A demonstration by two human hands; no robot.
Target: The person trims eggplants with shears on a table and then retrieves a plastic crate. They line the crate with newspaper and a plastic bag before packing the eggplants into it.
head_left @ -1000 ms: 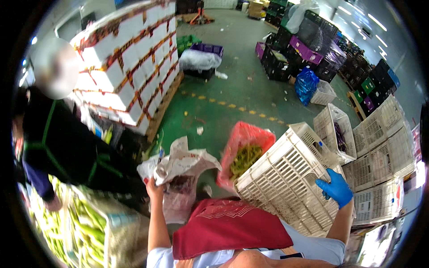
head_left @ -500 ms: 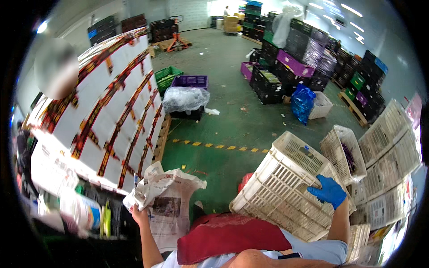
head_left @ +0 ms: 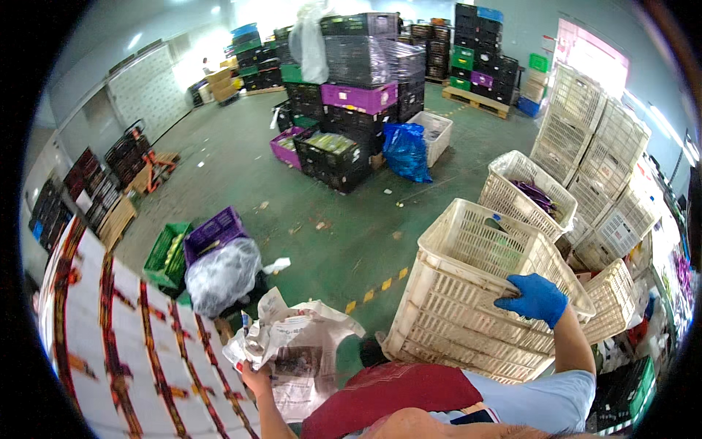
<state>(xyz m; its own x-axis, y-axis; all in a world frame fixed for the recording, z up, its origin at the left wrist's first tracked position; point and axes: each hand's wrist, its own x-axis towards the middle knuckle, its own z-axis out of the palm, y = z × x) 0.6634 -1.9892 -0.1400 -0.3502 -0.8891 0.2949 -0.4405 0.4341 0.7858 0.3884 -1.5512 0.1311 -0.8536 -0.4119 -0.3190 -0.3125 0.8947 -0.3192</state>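
Observation:
Crumpled sheets of newspaper [head_left: 303, 366] hang from my left hand [head_left: 256, 379], whose fingers are closed on their upper edge. On my right hand [head_left: 537, 298] is a blue glove. Its fingers curl over the upper side of a tall off-white slatted plastic crate [head_left: 468, 307], at the handle area. The crate stands close in front of me on the right, its open top facing up, and I cannot tell whether it is one crate or several nested together. A dark red apron [head_left: 409, 395] covers my front.
White boxes [head_left: 110, 329] are stacked at the near left. Behind the newspaper are a green crate [head_left: 168, 256] and a purple crate [head_left: 213, 234] beside clear plastic film [head_left: 223, 278]. A blue bag [head_left: 407, 152] lies ahead. White crates [head_left: 570, 124] rise at the right.
My view has turned to the right, so the white boxes slide left and the right-hand crate stacks come further in. Both hands keep their holds on newspaper and crate.

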